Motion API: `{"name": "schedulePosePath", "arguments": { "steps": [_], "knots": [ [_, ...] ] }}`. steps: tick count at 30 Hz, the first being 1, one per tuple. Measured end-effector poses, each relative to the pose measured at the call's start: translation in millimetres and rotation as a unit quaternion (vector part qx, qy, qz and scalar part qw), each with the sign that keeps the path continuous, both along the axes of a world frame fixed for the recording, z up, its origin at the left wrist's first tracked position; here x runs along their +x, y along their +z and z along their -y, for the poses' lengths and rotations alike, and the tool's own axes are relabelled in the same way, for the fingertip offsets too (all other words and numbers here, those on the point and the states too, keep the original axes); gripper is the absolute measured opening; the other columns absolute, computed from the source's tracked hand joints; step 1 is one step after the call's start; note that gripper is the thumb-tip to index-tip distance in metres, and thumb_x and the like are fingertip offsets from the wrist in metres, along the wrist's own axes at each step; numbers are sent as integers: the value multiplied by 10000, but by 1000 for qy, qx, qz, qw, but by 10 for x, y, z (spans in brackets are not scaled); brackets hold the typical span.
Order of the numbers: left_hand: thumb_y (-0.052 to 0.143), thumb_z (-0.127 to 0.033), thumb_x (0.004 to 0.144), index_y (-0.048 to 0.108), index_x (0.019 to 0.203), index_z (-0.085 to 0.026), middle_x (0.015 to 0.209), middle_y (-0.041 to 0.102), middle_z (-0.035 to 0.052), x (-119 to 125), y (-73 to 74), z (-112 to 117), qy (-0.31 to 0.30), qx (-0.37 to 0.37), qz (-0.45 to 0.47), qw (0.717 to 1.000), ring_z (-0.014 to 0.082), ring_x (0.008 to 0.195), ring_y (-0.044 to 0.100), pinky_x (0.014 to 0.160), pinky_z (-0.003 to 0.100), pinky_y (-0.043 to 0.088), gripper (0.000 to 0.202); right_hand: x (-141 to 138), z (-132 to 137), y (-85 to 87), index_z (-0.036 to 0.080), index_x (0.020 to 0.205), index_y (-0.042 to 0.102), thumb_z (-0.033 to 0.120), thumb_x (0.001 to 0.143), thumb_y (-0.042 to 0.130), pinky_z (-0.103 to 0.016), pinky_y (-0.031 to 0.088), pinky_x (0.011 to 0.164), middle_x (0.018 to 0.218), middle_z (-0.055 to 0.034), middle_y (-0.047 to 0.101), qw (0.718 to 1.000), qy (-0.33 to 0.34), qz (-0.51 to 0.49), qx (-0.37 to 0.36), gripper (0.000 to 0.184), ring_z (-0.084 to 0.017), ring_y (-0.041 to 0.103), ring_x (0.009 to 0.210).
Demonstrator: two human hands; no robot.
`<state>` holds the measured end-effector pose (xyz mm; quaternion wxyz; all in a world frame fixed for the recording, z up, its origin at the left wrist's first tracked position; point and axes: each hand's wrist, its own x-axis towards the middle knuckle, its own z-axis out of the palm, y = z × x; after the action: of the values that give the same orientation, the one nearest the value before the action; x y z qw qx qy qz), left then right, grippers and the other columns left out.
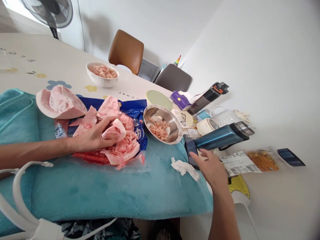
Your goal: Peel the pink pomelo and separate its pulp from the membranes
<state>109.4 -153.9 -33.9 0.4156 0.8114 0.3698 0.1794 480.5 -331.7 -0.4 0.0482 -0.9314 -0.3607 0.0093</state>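
My left hand [93, 135] is curled around a pink piece of pomelo peel [114, 130] on top of a heap of pink peel scraps [122, 143], which lies on a blue plastic bag [136, 115]. My right hand [210, 166] reaches out flat, fingers on a dark phone [191, 151] at the edge of the teal blanket [100, 186]. A steel bowl [172, 121] with pink fruit flesh sits between the two hands. A large peel half [60, 101] lies to the left.
A white bowl [102, 75] of fruit flesh stands farther back. A blue thermos [222, 136], black bottle [208, 96], glass kettle [225, 116], snack packet [262, 160], purple box [181, 100] and crumpled tissue [185, 166] crowd the right. Brown chair [126, 50] behind the table.
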Motion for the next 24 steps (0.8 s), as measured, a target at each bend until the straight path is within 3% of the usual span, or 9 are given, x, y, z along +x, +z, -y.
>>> {"name": "schedulePosePath", "arguments": {
  "steps": [3, 6, 9, 14, 17, 19, 21, 24],
  "knots": [
    [579, -398, 841, 349, 1400, -127, 1130, 614, 53, 5, 4, 4, 1, -6, 10, 1000, 214, 991, 560, 865, 297, 464, 662, -183, 196, -27, 300, 1184, 672, 483, 785, 623, -397, 508, 758, 1145, -65, 702, 990, 113, -61, -57, 442, -293, 681, 904],
    [567, -400, 846, 348, 1403, -127, 1035, 624, 36, 8, 18, 19, 3, -25, 12, 1000, 214, 958, 555, 808, 286, 466, 658, -336, 247, -165, 284, 1134, 686, 291, 902, 464, -289, 440, 652, 1066, -45, 684, 975, 186, -49, -115, 320, -219, 682, 845],
    [558, -409, 849, 345, 1403, -120, 941, 603, 12, 12, 29, 37, 8, -28, 9, 1000, 193, 889, 546, 789, 278, 454, 659, -424, 199, -267, 210, 1016, 681, 209, 969, 370, -267, 377, 605, 1018, -74, 682, 964, 209, 19, -161, 314, -205, 680, 824],
    [562, -403, 831, 376, 1387, -130, 976, 608, 12, 22, 15, 57, 25, -3, 22, 999, 198, 915, 553, 823, 281, 447, 647, -533, 88, -289, 192, 867, 656, 240, 1002, 387, -277, 360, 578, 900, -92, 718, 950, 232, 72, -196, 305, -223, 691, 767],
    [557, -418, 835, 360, 1409, -137, 956, 617, 11, 24, 8, 67, 27, -9, 17, 999, 212, 924, 556, 799, 282, 456, 668, -590, 32, -214, 204, 842, 690, 387, 1007, 418, -291, 393, 590, 870, -100, 742, 951, 211, 70, -214, 367, -263, 711, 782],
    [554, -428, 845, 358, 1410, -135, 918, 607, 0, 24, 14, 71, 27, -15, 16, 999, 201, 896, 557, 799, 280, 456, 666, -584, 7, -115, 235, 994, 716, 477, 971, 478, -307, 427, 615, 908, -88, 759, 963, 176, 56, -198, 340, -290, 720, 828],
    [551, -428, 852, 364, 1402, -134, 874, 586, -16, 22, 25, 68, 25, -15, 12, 1000, 180, 844, 549, 804, 275, 455, 651, -522, -15, 0, 287, 1202, 665, 529, 949, 485, -330, 463, 667, 988, -65, 767, 981, 131, 39, -136, 393, -296, 719, 891],
    [550, -410, 855, 370, 1386, -131, 885, 571, -20, 18, 34, 44, 5, -19, 4, 1000, 161, 814, 537, 811, 273, 454, 626, -322, -82, 98, 277, 1292, 618, 568, 963, 385, -394, 494, 787, 1089, -83, 752, 996, 48, 45, -55, 497, -313, 705, 971]
  ]
}}
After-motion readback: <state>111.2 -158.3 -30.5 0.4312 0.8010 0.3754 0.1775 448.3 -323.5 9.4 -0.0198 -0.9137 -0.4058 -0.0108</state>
